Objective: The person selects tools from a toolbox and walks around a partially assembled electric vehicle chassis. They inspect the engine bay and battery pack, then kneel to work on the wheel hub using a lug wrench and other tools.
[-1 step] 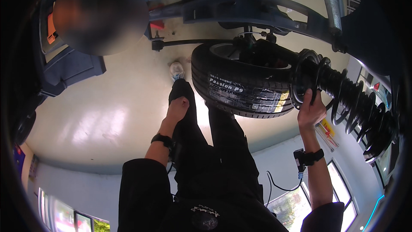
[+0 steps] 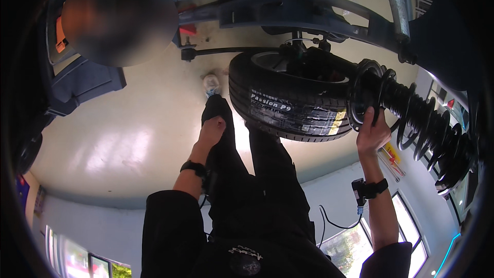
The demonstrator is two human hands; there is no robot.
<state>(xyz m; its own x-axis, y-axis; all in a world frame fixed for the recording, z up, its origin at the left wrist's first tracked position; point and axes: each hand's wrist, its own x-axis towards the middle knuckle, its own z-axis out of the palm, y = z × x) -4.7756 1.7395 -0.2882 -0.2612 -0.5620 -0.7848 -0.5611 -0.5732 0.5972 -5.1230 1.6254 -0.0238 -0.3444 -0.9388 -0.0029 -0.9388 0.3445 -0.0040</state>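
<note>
My right hand (image 2: 374,133) is wrapped round the spring seat at the near end of a black coil-spring strut (image 2: 411,105). The strut slants toward the right rim, its spring coils running beyond my hand. Just left of that hand is a black tyre on a wheel (image 2: 288,103), with a torn label on its tread; the wheel hangs on the vehicle's axle parts. My left hand (image 2: 212,131) is closed into a fist in front of my dark trouser leg, apart from the wheel, and nothing shows in it.
A dark vehicle frame (image 2: 298,13) crosses above the wheel, with a thin rod (image 2: 231,50) below it. A pale pipe (image 2: 393,7) hangs at the upper right. Dark equipment (image 2: 92,85) stands at the left on the glossy floor (image 2: 118,144). A cable (image 2: 337,226) dangles near my right forearm.
</note>
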